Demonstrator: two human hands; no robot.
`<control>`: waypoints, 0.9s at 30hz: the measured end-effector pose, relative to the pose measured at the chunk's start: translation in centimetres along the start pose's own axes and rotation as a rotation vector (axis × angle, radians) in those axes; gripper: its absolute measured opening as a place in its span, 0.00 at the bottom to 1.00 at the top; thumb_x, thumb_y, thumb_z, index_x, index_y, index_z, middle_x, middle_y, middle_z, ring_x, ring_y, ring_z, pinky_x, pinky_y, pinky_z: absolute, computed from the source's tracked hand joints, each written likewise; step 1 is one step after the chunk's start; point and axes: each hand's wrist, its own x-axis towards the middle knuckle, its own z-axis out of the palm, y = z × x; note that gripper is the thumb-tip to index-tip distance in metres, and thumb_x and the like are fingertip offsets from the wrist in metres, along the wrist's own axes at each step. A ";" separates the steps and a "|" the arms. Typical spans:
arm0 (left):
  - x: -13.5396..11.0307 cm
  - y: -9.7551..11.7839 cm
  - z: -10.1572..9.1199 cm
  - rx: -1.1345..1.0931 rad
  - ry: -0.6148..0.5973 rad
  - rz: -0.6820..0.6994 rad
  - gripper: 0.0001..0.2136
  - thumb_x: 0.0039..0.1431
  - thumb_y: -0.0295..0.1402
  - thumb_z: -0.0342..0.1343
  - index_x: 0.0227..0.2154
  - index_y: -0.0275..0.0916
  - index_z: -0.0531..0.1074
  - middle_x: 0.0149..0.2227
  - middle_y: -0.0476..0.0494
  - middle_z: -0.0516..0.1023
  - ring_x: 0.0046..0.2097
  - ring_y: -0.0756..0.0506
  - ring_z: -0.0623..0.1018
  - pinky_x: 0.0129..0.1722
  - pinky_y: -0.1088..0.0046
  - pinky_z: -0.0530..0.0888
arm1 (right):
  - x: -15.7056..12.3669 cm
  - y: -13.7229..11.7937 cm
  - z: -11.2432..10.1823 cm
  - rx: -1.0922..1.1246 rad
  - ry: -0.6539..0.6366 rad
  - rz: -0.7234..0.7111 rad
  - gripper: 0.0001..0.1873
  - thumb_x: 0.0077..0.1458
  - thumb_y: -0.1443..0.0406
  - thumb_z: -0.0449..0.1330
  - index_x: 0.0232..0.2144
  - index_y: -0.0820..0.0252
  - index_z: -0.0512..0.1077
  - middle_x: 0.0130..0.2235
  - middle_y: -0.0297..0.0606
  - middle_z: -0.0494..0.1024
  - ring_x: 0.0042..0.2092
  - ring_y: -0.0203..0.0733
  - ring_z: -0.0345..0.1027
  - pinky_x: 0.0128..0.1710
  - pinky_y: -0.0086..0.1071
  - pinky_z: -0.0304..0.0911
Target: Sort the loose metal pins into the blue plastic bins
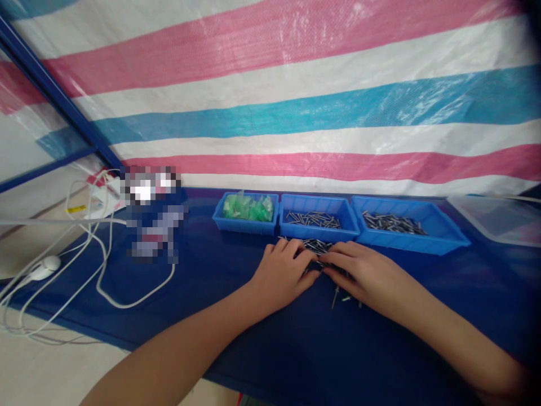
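Observation:
A pile of thin, dark, nail-like rivets (316, 246) lies on the blue tabletop in front of the bins. My left hand (287, 270) is at its left side, fingers bent and thumb close to the index finger, closed around some of the pieces. From the right, my right hand (357, 269) reaches into the same pile. Its fingertips pinch among the rivets and nearly meet the left fingertips. Both hands partly hide the heap. Below the right fingers lies a loose rivet (335, 297), with a few small bits beside it.
Behind the hands stand three blue bins: one with green plastic packets (248, 207), a middle bin (319, 232) and a right bin (443, 239) with metal pieces. A clear plastic container (502, 223) sits far right. White cables (105, 282) and blurred items lie left. A striped sheet (296, 129) hangs behind.

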 end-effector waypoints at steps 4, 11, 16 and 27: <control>-0.1 0.0 0.1 -0.018 -0.002 -0.003 0.13 0.64 0.41 0.49 0.46 0.43 0.70 0.48 0.43 0.71 0.48 0.41 0.68 0.41 0.64 0.66 | 0.1 0.0 0.0 -0.003 -0.016 0.021 0.10 0.59 0.68 0.53 0.38 0.57 0.75 0.35 0.40 0.75 0.38 0.42 0.69 0.40 0.37 0.65; -0.1 0.2 0.1 -0.018 0.032 -0.024 0.11 0.64 0.38 0.49 0.45 0.41 0.70 0.46 0.44 0.73 0.48 0.41 0.69 0.41 0.65 0.66 | 0.1 -0.3 0.3 -0.022 0.022 0.080 0.09 0.58 0.67 0.54 0.37 0.58 0.74 0.35 0.40 0.74 0.38 0.43 0.69 0.40 0.37 0.65; -0.1 0.1 0.1 -0.022 0.032 -0.023 0.09 0.64 0.37 0.50 0.41 0.41 0.72 0.44 0.44 0.73 0.46 0.42 0.69 0.40 0.66 0.66 | 0.2 -0.2 0.3 -0.008 0.022 0.078 0.08 0.58 0.68 0.53 0.36 0.57 0.72 0.34 0.39 0.73 0.38 0.42 0.69 0.39 0.35 0.65; -0.2 0.1 0.1 -0.089 0.078 -0.042 0.08 0.63 0.38 0.51 0.39 0.42 0.73 0.44 0.46 0.74 0.45 0.43 0.70 0.41 0.65 0.64 | 0.3 -0.1 0.1 -0.007 0.026 0.039 0.09 0.60 0.69 0.50 0.34 0.58 0.70 0.35 0.40 0.74 0.38 0.43 0.67 0.41 0.38 0.64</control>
